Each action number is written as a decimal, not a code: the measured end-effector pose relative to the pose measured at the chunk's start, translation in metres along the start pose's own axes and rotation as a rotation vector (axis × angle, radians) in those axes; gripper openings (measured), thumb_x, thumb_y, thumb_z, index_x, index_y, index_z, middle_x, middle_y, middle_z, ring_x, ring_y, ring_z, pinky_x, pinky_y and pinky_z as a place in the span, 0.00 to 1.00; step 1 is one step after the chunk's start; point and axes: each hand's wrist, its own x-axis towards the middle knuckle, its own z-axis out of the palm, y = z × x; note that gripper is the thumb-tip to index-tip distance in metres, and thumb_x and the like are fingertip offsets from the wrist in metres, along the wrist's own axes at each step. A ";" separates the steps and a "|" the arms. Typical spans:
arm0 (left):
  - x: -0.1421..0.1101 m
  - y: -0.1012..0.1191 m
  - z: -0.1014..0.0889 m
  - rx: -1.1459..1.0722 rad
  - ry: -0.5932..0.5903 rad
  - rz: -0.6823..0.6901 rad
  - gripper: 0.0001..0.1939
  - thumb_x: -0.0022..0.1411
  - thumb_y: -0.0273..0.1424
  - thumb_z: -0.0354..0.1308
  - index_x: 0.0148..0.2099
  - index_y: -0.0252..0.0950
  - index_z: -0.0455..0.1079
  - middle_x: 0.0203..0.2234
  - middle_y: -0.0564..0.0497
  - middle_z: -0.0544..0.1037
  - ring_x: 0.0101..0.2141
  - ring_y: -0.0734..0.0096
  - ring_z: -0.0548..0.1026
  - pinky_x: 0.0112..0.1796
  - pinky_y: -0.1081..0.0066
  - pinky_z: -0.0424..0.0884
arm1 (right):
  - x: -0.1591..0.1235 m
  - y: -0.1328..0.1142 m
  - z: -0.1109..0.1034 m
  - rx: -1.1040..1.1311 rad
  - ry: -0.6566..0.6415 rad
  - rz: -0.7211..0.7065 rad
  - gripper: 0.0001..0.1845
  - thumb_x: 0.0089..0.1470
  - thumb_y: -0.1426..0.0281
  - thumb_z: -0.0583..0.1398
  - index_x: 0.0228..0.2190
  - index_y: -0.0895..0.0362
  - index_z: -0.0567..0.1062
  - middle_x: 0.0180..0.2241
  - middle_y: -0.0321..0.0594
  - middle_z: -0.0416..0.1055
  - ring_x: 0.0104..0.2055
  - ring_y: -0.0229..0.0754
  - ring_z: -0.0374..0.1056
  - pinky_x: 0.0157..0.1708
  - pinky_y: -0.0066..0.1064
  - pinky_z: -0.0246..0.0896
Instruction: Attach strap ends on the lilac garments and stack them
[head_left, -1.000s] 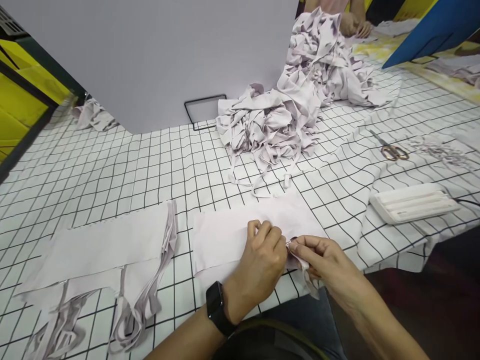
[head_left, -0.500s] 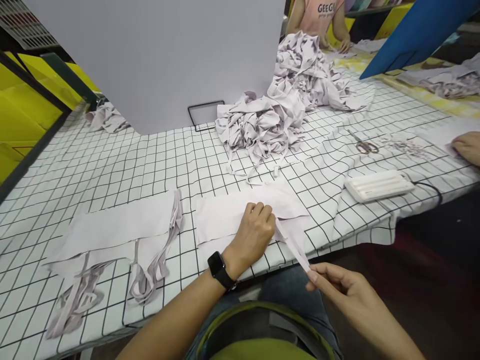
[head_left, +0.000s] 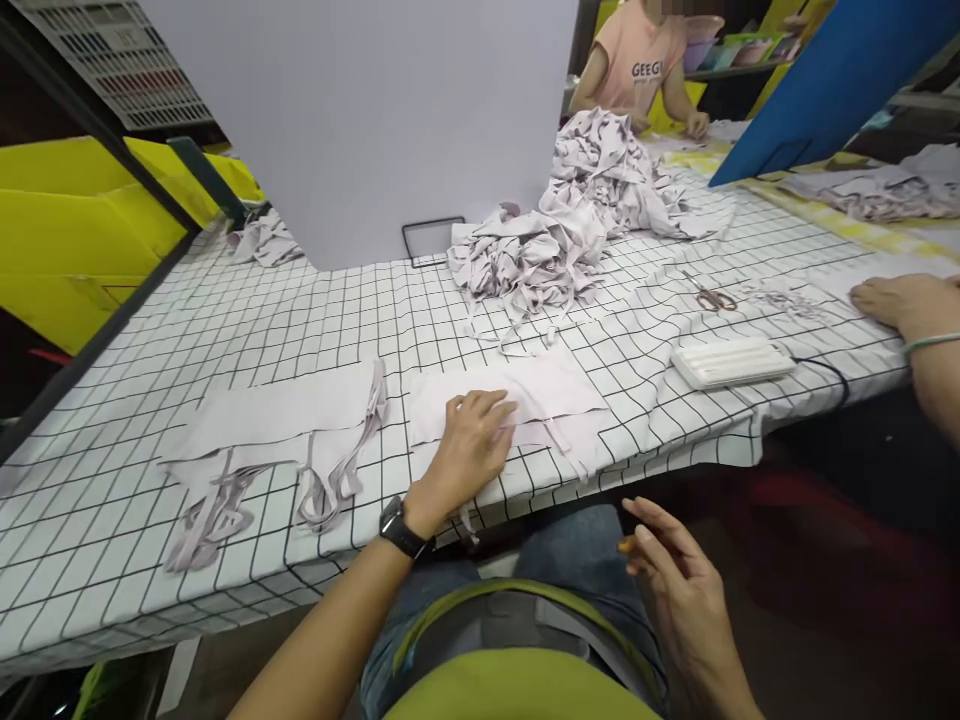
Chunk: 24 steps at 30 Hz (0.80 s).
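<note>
My left hand (head_left: 471,450), with a black watch (head_left: 403,527) on its wrist, rests on a pale lilac cloth panel (head_left: 551,385) near the table's front edge. Its fingers are bent and apart, with no hold on the cloth visible. A narrow cloth strap (head_left: 559,436) lies across the panel's lower right part. Just beyond the table edge, above my lap, my right hand (head_left: 682,590) is open, fingers loosely curled and apart from the cloth. To the left lies a neat stack of similar panels (head_left: 262,415), their straps (head_left: 330,485) bunched at the front.
Crumpled cloth pieces (head_left: 529,260) form a heap behind the panel, beside a large grey board (head_left: 375,120). Scissors (head_left: 715,299) and a white corded box (head_left: 731,362) lie to the right. A co-worker's hand (head_left: 900,295) rests on cloth at far right; another person (head_left: 637,70) works behind.
My right hand has let go of the strap, which now lies on the cloth. My left hand has shifted left along the panel and its fist has loosened.
</note>
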 end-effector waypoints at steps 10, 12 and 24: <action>-0.066 -0.015 -0.046 -0.235 0.087 -0.181 0.06 0.63 0.22 0.59 0.39 0.35 0.76 0.38 0.47 0.78 0.42 0.65 0.77 0.44 0.65 0.73 | -0.001 0.016 0.108 -0.345 -0.790 -0.166 0.16 0.49 0.56 0.68 0.33 0.57 0.81 0.29 0.39 0.77 0.30 0.43 0.69 0.34 0.33 0.64; -0.072 -0.015 -0.041 -0.243 0.078 -0.172 0.04 0.63 0.23 0.61 0.39 0.35 0.76 0.38 0.47 0.77 0.42 0.64 0.76 0.44 0.65 0.73 | -0.006 0.018 0.125 -0.347 -0.848 -0.195 0.19 0.51 0.53 0.65 0.26 0.56 0.77 0.24 0.36 0.71 0.27 0.41 0.64 0.31 0.32 0.62; -0.081 -0.015 -0.030 -0.125 0.036 -0.130 0.06 0.63 0.30 0.66 0.41 0.37 0.73 0.42 0.45 0.74 0.45 0.59 0.71 0.48 0.60 0.69 | -0.017 0.001 0.098 -0.471 -0.891 -0.413 0.18 0.59 0.57 0.60 0.24 0.55 0.77 0.32 0.41 0.68 0.37 0.46 0.65 0.40 0.35 0.58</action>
